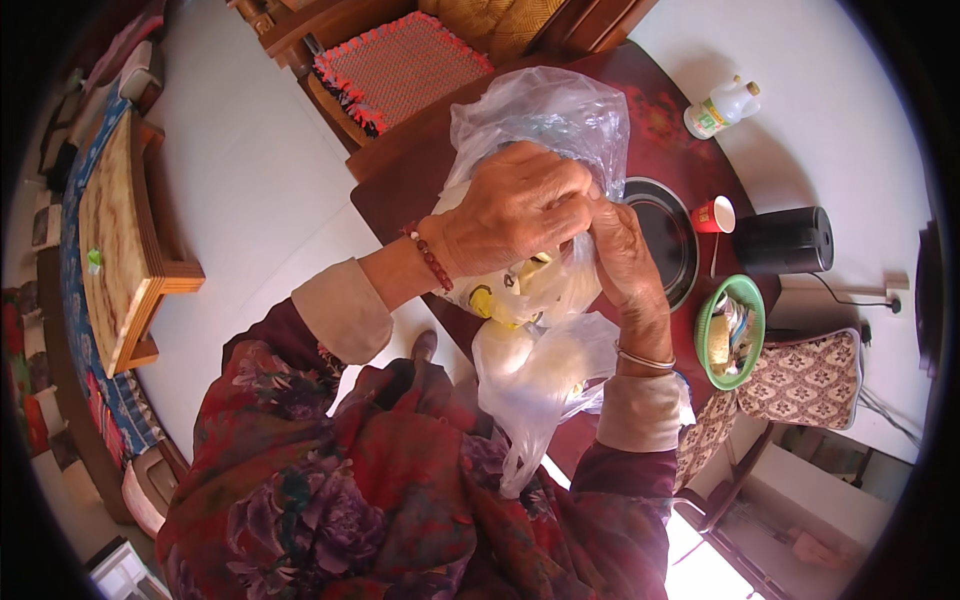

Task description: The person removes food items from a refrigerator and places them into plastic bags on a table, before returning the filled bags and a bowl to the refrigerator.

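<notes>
My left hand [514, 214], wearing a red bead bracelet, has its fingers curled tightly and meets my right hand [626, 251] at the fingertips. Between them they pinch thin plastic film of a clear plastic bag [544, 97], which spreads out beyond my knuckles over the dark red table [420, 180]. What exactly lies under my fingers is hidden. Below my hands is a whitish plastic bag with yellow and dark print [517, 289]. Nearer my body, another translucent plastic bag [536, 367] droops over the table's near edge, with something pale inside.
Right of the bags are a dark round tray [664, 259], a red paper cup [712, 216], a black electric kettle [784, 240] and a green plastic basket [699, 341] of small items. A white jug [724, 109] stands by the wall. A wooden chair with a woven cushion [405, 67] sits beyond.
</notes>
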Demonstrator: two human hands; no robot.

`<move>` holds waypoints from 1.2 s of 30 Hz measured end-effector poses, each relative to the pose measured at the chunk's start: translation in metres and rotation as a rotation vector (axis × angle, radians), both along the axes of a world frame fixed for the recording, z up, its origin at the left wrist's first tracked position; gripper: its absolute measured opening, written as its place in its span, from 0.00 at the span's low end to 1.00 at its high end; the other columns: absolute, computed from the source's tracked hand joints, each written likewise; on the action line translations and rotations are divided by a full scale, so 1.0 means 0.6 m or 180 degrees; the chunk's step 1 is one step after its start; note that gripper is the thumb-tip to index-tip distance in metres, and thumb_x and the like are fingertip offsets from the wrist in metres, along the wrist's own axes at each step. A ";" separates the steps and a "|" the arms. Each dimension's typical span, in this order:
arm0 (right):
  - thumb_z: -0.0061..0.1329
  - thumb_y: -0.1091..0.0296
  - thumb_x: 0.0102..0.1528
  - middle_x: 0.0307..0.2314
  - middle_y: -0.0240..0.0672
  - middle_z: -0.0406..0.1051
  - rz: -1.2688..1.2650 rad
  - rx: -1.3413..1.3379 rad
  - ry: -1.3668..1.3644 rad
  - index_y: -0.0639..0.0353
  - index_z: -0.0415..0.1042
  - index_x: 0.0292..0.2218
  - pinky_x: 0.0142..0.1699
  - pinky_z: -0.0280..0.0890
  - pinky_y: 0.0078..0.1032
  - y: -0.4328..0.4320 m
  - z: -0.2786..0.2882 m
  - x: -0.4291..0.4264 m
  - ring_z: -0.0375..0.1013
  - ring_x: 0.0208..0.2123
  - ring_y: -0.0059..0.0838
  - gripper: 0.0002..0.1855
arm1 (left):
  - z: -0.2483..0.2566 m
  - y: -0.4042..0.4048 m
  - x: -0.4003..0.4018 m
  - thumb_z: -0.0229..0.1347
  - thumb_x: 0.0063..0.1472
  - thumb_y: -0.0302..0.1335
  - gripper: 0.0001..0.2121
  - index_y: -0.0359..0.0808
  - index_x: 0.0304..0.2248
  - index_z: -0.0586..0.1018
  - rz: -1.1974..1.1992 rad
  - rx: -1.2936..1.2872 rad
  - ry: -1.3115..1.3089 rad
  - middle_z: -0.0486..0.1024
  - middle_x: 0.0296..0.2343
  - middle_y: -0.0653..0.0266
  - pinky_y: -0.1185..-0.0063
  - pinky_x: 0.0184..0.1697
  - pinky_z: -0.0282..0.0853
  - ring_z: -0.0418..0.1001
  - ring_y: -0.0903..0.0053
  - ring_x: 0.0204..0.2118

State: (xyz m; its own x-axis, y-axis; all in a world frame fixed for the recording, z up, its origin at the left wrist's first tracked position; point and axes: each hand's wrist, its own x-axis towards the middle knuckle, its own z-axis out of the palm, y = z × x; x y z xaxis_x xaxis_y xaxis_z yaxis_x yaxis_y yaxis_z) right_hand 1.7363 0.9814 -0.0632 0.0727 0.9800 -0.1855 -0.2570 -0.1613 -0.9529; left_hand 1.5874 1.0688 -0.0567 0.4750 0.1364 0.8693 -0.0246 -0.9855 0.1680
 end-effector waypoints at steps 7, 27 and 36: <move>0.48 0.64 0.54 0.29 0.34 0.73 -0.0734 0.0774 0.0780 0.64 0.72 0.34 0.35 0.62 0.20 0.036 0.021 -0.018 0.67 0.27 0.20 0.11 | 0.015 0.021 -0.014 0.56 0.42 0.26 0.06 0.40 0.19 0.69 0.0443 0.0277 0.0250 0.65 0.23 0.72 0.78 0.30 0.61 0.67 0.78 0.26; 0.46 0.69 0.55 0.20 0.27 0.68 -0.2036 -0.0093 0.0321 0.61 0.70 0.27 0.26 0.61 0.14 -0.035 -0.150 0.086 0.65 0.20 0.14 0.07 | -0.142 -0.082 -0.185 0.46 0.62 0.33 0.13 0.29 0.38 0.73 -0.0399 -0.4887 0.1240 0.73 0.35 0.63 0.79 0.30 0.64 0.70 0.73 0.31; 0.51 0.76 0.49 0.23 0.34 0.70 -0.0424 0.1303 -0.2144 0.63 0.71 0.28 0.30 0.63 0.22 -0.019 0.014 -0.033 0.69 0.25 0.25 0.02 | -0.142 -0.057 -0.052 0.55 0.56 0.22 0.18 0.31 0.46 0.69 -0.1332 -0.5015 0.0281 0.70 0.36 0.69 0.87 0.38 0.65 0.68 0.86 0.38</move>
